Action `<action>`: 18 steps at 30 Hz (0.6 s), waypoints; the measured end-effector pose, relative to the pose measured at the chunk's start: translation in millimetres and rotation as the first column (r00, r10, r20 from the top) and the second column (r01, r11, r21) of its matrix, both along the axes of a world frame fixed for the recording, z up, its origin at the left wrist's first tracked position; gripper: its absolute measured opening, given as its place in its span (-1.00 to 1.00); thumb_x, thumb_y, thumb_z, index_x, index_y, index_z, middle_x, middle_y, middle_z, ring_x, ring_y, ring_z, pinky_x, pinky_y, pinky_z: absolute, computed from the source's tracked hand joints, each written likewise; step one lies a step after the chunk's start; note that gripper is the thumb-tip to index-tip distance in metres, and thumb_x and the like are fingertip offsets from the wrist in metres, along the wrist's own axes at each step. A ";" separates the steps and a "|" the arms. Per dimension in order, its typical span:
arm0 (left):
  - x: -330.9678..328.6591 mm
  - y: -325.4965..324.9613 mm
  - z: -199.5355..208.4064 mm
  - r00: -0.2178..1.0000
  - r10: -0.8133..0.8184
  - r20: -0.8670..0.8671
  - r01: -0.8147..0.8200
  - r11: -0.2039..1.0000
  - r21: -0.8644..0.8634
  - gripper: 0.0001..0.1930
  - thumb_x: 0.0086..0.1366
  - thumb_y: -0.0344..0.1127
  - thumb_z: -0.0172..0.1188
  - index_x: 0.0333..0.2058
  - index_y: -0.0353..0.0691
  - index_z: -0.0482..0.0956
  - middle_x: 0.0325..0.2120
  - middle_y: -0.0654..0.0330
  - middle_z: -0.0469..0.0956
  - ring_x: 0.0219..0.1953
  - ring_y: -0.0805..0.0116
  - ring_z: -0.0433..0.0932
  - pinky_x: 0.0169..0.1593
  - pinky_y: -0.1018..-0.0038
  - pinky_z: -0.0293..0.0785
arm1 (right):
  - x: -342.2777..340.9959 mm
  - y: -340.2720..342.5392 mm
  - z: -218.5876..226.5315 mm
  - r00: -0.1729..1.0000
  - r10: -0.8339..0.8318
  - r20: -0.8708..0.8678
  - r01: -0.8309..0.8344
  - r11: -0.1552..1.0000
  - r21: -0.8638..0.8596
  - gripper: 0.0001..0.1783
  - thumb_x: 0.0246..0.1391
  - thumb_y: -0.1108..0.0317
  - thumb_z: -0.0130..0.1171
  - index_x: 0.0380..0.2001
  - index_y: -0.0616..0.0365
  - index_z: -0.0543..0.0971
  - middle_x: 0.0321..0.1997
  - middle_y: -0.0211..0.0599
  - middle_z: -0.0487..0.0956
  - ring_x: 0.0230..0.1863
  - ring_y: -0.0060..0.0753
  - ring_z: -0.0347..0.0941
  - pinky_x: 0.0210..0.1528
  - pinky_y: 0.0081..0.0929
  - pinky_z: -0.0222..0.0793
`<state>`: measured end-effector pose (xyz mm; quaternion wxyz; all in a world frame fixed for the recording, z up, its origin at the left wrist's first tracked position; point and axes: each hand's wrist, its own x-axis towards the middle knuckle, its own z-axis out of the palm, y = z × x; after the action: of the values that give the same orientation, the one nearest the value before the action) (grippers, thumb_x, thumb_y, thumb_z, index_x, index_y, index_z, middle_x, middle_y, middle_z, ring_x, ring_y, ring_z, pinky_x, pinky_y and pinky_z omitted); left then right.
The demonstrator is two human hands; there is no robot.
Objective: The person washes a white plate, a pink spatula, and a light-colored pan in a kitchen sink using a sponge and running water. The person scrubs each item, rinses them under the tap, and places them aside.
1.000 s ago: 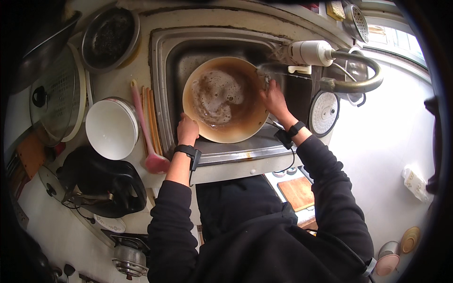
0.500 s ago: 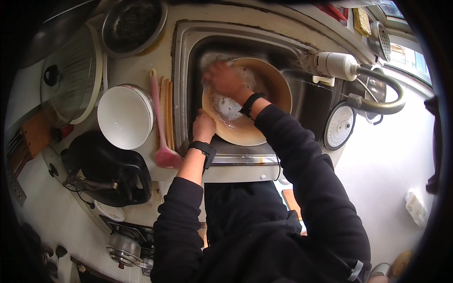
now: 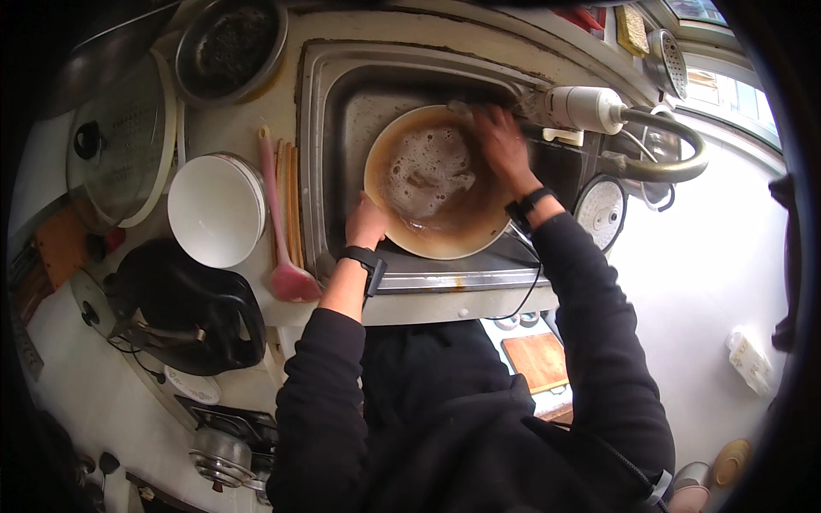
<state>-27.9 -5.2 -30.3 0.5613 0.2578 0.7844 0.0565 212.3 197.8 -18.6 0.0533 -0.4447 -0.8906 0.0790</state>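
A round tan pan (image 3: 479,214) sits in the sink with murky, foamy water (image 3: 430,167) in its middle. My left hand (image 3: 366,224) is closed on the pan's near-left edge; its fingertips are partly hidden, so rim or handle I cannot tell. My right hand (image 3: 503,147) is at the far-right rim, fingers bent over the edge. A small greyish, pale thing (image 3: 460,109) shows at those fingertips, too unclear to name. Both wrists wear black bands.
A metal sink (image 3: 342,103) surrounds the pan, with a faucet (image 3: 590,111) at its right. Left of it lie a pink spatula (image 3: 291,278), wooden chopsticks (image 3: 292,205) and stacked white bowls (image 3: 214,209). A dark pan (image 3: 231,47) stands far left.
My right hand has moved from the pan's far-left side across to its far-right rim, uncovering the foamy water. My left hand keeps its hold at the near-left edge.
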 end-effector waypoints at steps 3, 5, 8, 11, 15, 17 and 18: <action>0.4 -1.8 -0.1 0.996 0.055 0.071 -0.056 0.998 0.013 -0.72 0.33 -0.38 -0.10 -0.05 -0.42 0.34 -0.50 -0.15 0.63 -0.59 0.06 0.65 -0.47 0.21 0.59 | 24.4 -35.7 8.2 0.998 0.051 0.026 -0.049 0.996 -0.080 -0.57 0.04 0.37 0.16 0.04 0.00 0.54 0.11 -0.05 0.43 0.05 0.10 0.42 0.03 -0.01 0.46; -0.1 -3.5 -0.6 0.996 0.053 0.078 -0.054 0.999 0.002 -0.72 0.33 -0.39 -0.13 -0.04 -0.41 0.34 -0.50 -0.14 0.62 -0.62 0.08 0.64 -0.53 0.24 0.55 | 11.5 -54.1 -11.4 0.978 -0.206 -0.001 0.199 0.945 -0.258 -0.53 0.05 0.37 0.15 0.09 -0.02 0.53 0.10 0.01 0.42 0.04 0.13 0.43 0.03 0.01 0.46; -2.5 -5.0 -3.6 0.989 0.091 0.113 -0.094 0.995 0.020 -0.72 0.33 -0.39 -0.14 -0.04 -0.37 0.35 -0.48 -0.12 0.63 -0.63 0.09 0.63 -0.54 0.25 0.54 | -36.6 -66.8 -59.6 0.864 -0.503 -0.032 0.450 0.799 -0.398 -0.46 0.09 0.35 0.10 0.18 0.16 0.45 0.23 0.29 0.30 0.13 0.28 0.36 0.19 0.05 0.34; -4.6 -9.5 -9.4 0.988 0.078 0.133 -0.082 0.996 0.027 -0.70 0.34 -0.33 -0.12 -0.02 -0.36 0.35 -0.45 -0.18 0.62 -0.54 -0.01 0.66 -0.47 0.22 0.56 | -87.4 -98.2 -92.8 0.963 -0.259 -0.079 0.225 0.928 -0.298 -0.36 0.09 0.30 0.10 0.24 0.32 0.35 0.37 0.40 0.14 0.26 0.35 0.25 0.34 0.03 0.18; -11.2 -11.0 -21.0 0.987 0.135 0.090 -0.147 0.978 0.145 -0.69 0.36 -0.28 -0.09 -0.07 -0.39 0.43 -0.35 -0.24 0.63 -0.40 -0.17 0.67 -0.31 0.12 0.60 | -117.8 -140.5 -86.9 0.998 -0.016 -0.068 -0.036 0.710 -0.704 -0.22 0.17 0.21 0.06 0.38 0.33 0.12 0.48 0.37 -0.03 0.42 0.35 0.06 0.46 -0.06 0.02; -14.8 -8.1 -24.8 0.958 0.209 0.195 -0.222 0.974 0.047 -0.66 0.38 -0.30 -0.08 -0.02 -0.42 0.49 -0.35 -0.10 0.66 -0.43 0.10 0.72 -0.50 0.29 0.60 | -102.5 -166.0 -59.6 0.987 0.034 -0.160 -0.154 0.515 -0.843 -0.18 0.24 0.13 0.02 0.44 0.24 0.02 0.51 0.33 -0.06 0.47 0.34 -0.02 0.50 -0.10 -0.03; -19.0 -4.4 -26.0 0.978 0.110 0.175 -0.127 0.988 0.088 -0.67 0.38 -0.30 -0.08 -0.05 -0.42 0.51 -0.37 -0.10 0.66 -0.44 0.11 0.72 -0.48 0.29 0.60 | -89.1 -173.3 -42.4 0.984 0.014 -0.178 -0.169 0.395 -0.903 -0.17 0.28 0.07 -0.01 0.46 0.19 -0.02 0.51 0.32 -0.07 0.49 0.33 -0.06 0.51 -0.10 -0.06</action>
<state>-46.9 -9.6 -56.3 0.6080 0.2323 0.7441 0.1505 123.1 24.5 -61.0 -0.1402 -0.3446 -0.7184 0.5878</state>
